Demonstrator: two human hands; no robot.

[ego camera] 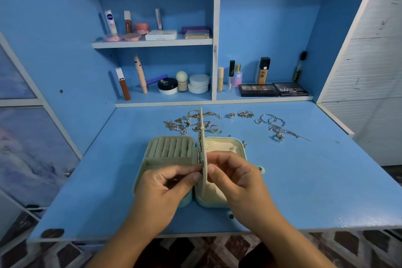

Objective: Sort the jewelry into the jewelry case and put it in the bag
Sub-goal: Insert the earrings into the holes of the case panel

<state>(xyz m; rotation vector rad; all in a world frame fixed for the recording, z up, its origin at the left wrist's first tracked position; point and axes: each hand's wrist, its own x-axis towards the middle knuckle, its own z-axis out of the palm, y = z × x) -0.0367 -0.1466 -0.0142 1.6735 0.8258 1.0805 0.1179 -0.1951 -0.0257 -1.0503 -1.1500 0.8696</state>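
Left hand: fingers curled, pinching the near edge of the divider flap from its left side. The jewelry case lies open on the bench, near centre, with ring rolls in the left half. The flap stands upright on the hinge line, with small metal pieces on its left face. Right hand: fingers pinch the same flap edge from the right, over the case's right half. Can't tell if either hand also holds a small piece. Loose jewelry is scattered on the bench just beyond the case, with hoops further right. Palettes lie on the shelf, far right.
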